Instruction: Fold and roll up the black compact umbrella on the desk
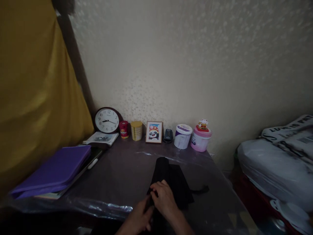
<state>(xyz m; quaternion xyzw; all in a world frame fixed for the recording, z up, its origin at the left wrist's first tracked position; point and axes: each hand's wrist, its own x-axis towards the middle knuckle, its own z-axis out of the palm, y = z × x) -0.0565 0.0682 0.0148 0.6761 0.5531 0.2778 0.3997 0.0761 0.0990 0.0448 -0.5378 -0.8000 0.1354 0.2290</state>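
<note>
A black cloth (161, 169) lies on the table near its front edge. Its left part is rolled into a tube, and its flat part extends to the right with a dark tie (201, 190) trailing from it. My right hand (163, 197) rests over the tube with its fingers bent and closed on the fabric. Lower down, my left hand (139, 215) grips the near end of the roll, thumb and fingers around it. The fabric between the two hands is dark and hard to make out.
A purple folder (56, 166) lies at the left over other papers, beside a white pen (92, 164). Along the wall stand a clock (107, 120), a red can (124, 129), a yellow can (136, 130), a picture frame (154, 132), a white tub (183, 137) and a pink tub (201, 140).
</note>
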